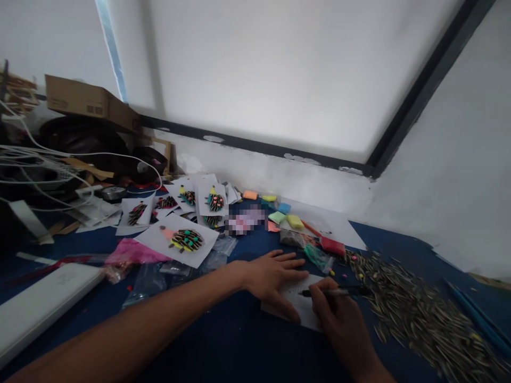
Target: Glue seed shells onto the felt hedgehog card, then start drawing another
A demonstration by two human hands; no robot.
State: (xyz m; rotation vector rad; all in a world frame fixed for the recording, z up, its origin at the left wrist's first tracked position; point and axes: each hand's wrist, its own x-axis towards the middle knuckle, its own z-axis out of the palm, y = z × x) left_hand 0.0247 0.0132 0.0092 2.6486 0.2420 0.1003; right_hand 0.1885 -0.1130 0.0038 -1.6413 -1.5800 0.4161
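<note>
A small sheet of white paper (309, 317) lies on the dark blue tabletop in front of me. My left hand (275, 279) rests flat across its left part, fingers spread. In my right hand (337, 314) a black pen (319, 292) is gripped, its tip pointing left at the sheet, close to or touching it. Faint marks show on the paper near the tip, too small to read. Just right of my right hand spreads a big heap of striped sunflower seeds (419, 308). Beyond my hands lie a red packet (332, 246) and a green clay bag (317, 258).
White cards with seed-and-clay hedgehog figures (187, 240) lie at left. Coloured clay blocks (295, 222) sit near the wall, by a larger white sheet (339, 226). A white box (48, 303), tangled white cables (43, 159) and a cardboard box (88, 98) occupy the far left.
</note>
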